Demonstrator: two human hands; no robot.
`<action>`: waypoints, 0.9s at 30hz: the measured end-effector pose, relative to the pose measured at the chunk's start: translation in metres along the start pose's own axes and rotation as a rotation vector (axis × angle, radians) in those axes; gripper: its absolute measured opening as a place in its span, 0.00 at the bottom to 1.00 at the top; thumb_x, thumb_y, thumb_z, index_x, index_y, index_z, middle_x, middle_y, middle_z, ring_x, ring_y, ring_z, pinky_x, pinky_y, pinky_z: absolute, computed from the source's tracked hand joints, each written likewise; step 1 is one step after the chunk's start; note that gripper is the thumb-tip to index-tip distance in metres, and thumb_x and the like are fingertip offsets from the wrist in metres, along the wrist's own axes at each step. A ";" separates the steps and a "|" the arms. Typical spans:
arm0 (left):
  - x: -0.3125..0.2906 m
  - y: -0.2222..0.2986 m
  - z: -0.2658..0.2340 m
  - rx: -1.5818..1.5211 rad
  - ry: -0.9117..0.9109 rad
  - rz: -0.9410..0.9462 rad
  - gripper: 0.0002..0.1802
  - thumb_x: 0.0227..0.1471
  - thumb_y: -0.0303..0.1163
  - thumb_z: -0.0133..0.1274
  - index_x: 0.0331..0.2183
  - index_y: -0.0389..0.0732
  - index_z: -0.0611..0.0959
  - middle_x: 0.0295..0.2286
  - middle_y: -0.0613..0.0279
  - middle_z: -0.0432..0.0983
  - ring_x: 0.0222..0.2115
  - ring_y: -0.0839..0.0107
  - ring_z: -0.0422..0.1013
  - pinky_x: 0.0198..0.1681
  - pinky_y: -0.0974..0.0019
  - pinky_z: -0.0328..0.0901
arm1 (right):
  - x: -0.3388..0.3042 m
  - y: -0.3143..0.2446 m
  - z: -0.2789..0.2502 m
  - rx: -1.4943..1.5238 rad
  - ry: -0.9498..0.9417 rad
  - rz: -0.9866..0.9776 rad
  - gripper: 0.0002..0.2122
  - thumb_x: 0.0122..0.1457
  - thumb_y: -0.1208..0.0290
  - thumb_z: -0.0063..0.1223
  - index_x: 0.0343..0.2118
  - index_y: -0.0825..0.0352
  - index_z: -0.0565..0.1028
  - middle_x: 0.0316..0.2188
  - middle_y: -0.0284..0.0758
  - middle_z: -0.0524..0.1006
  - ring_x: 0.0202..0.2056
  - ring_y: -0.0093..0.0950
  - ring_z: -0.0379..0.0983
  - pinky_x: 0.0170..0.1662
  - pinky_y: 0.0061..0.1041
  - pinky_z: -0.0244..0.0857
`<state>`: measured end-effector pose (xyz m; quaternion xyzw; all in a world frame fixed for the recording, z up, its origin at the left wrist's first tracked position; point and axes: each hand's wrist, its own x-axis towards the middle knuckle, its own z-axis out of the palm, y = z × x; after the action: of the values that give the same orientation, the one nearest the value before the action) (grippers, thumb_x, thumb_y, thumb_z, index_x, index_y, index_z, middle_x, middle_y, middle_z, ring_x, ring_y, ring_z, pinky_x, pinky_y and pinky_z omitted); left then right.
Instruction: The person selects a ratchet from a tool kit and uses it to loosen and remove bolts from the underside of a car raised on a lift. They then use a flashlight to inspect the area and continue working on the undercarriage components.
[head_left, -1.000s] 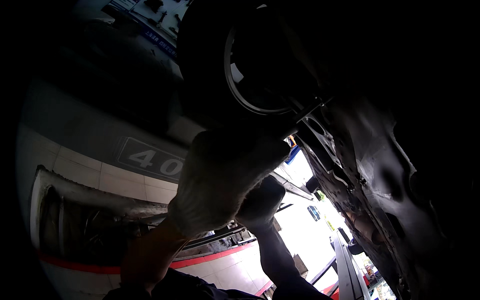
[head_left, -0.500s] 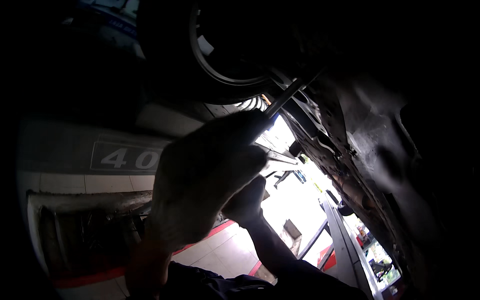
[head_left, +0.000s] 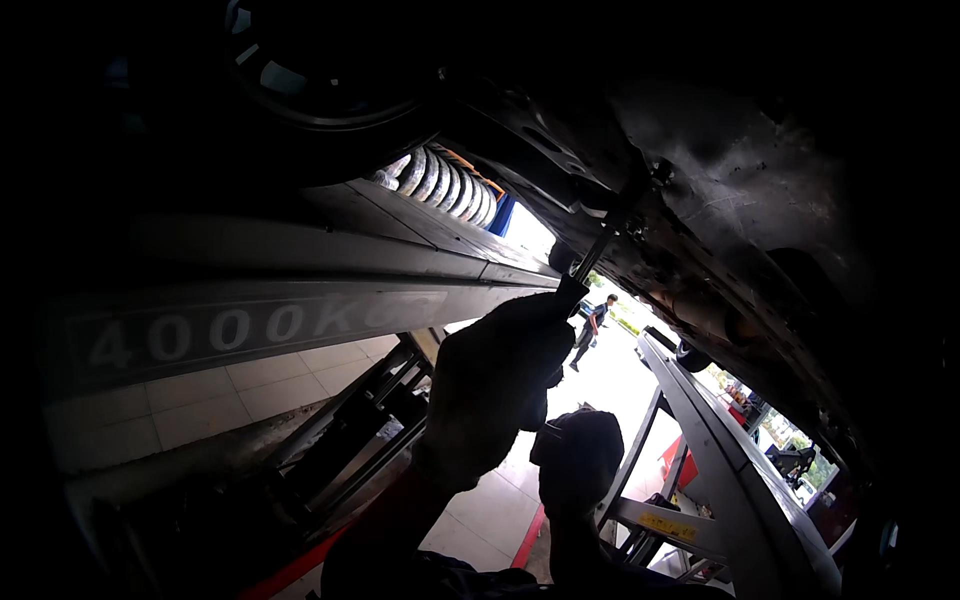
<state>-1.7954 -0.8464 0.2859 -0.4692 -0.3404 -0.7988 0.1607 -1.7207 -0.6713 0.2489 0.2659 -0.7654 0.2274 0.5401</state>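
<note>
Gripping metal-shafted hand tool at 2 o'clock with curled left hand, pointing toward 1 o'clock at car underbody; tip lost in shadow. Holding right hand balled at 5 o'clock; contents unseen. Probably stiff, fairly heavy; best held by dark handle.

The gloved left hand grips a dark tool by its lower end, the shaft slanting up to the vehicle underside; whether its tip touches is too dark to tell. The right hand is curled just below. Whitish coils show past the left lift platform's upper edge, a person between it and the right platform
</note>
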 end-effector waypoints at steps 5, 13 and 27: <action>0.000 0.001 0.021 -0.146 0.060 -0.155 0.22 0.67 0.36 0.49 0.57 0.35 0.76 0.21 0.71 0.69 0.16 0.88 0.60 0.17 0.80 0.53 | -0.009 0.019 0.009 0.679 0.193 0.216 0.05 0.65 0.78 0.51 0.35 0.76 0.72 0.25 0.41 0.77 0.19 0.28 0.76 0.22 0.25 0.71; 0.013 -0.027 0.021 0.327 -0.034 0.214 0.09 0.56 0.22 0.57 0.40 0.31 0.81 0.44 0.55 0.80 0.30 0.79 0.76 0.26 0.76 0.70 | -0.002 0.032 0.006 0.498 0.315 -0.050 0.07 0.65 0.72 0.50 0.34 0.72 0.70 0.28 0.39 0.74 0.27 0.29 0.74 0.30 0.24 0.71; 0.025 0.031 0.010 1.661 -0.244 0.870 0.27 0.57 0.32 0.60 0.58 0.53 0.76 0.44 0.56 0.78 0.39 0.62 0.79 0.37 0.64 0.78 | 0.040 0.023 0.132 1.801 -0.062 0.133 0.15 0.69 0.68 0.50 0.54 0.71 0.71 0.38 0.36 0.78 0.36 0.24 0.77 0.37 0.21 0.73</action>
<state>-1.7842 -0.8601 0.3224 -0.3707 -0.6099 -0.1164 0.6907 -1.8399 -0.7445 0.2438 0.5492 -0.3258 0.7640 0.0923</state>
